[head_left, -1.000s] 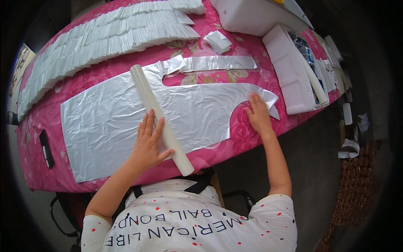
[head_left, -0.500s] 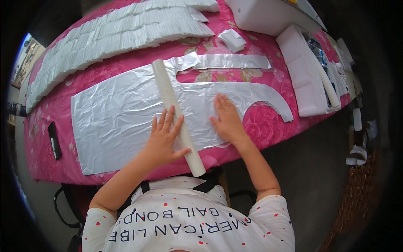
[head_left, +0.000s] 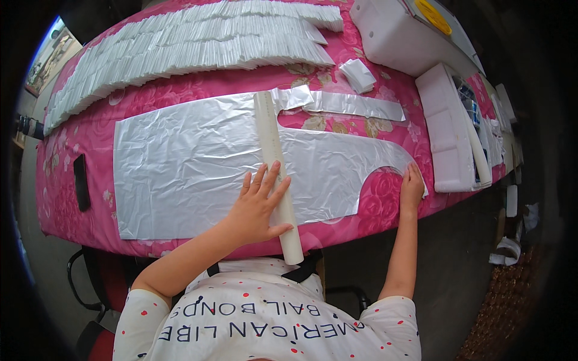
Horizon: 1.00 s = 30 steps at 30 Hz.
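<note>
A thin, silvery-white plastic apron [head_left: 186,162] lies spread on the table, with creases across it. A pale, smooth tube [head_left: 269,132] rests crosswise on the apron, its near end past the table's front edge. My left hand [head_left: 257,201] lies on the tube's lower half with its fingers spread. At the right, my right hand [head_left: 412,188] has its fingers together on the apron's curved strap, by the round cut-out. The fingertips appear to pinch the strap's edge. A small folded flap sits on the apron's far strap.
Long rows of folded white plastic packs [head_left: 180,54] fill the back left. A small folded pack [head_left: 357,76] lies behind the apron. White foam boxes [head_left: 445,126] stand at the right. A dark phone-like object [head_left: 81,182] lies at the left on the pink flowered cloth [head_left: 96,150].
My right hand has moved right, from the apron's middle to its curved strap, and its fingers have closed there. My left hand stays on the tube. The view has shifted slightly.
</note>
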Motion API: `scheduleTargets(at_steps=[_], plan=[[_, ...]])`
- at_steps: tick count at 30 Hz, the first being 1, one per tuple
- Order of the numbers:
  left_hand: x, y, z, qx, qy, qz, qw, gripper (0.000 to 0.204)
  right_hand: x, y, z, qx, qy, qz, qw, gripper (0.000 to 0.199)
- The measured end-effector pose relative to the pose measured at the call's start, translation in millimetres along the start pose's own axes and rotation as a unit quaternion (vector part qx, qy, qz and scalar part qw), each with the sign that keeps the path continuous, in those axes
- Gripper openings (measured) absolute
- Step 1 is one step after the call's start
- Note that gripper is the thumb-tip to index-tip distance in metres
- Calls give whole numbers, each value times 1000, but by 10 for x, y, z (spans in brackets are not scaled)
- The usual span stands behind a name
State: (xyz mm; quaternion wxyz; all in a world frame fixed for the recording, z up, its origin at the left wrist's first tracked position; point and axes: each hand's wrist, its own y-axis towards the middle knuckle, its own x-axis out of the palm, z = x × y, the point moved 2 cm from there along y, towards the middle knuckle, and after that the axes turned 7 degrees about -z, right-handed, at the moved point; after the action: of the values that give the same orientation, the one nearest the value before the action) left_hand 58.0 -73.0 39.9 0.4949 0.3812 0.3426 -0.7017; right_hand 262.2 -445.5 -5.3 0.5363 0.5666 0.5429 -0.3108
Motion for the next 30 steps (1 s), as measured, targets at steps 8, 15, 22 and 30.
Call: scheduleTargets(at_steps=[8, 15, 22, 30], plan=[[6, 7, -9, 3, 4, 0, 1000, 86, -435, -37, -689, -148, -65, 123, 979, 11], [-36, -56, 23, 33, -170, 107, 979, 77, -448, -554, -2153, -79, 313, -104, 941, 10], [-8, -183, -343, -185, -721, -24, 667, 39, -389, -1132, -3170, -380, 396, -236, 802, 28], [-471, -1383, -1627, -315, -566, 47, 761, 17, -601, -1298, -2746, -253, 299, -203, 897, 32]])
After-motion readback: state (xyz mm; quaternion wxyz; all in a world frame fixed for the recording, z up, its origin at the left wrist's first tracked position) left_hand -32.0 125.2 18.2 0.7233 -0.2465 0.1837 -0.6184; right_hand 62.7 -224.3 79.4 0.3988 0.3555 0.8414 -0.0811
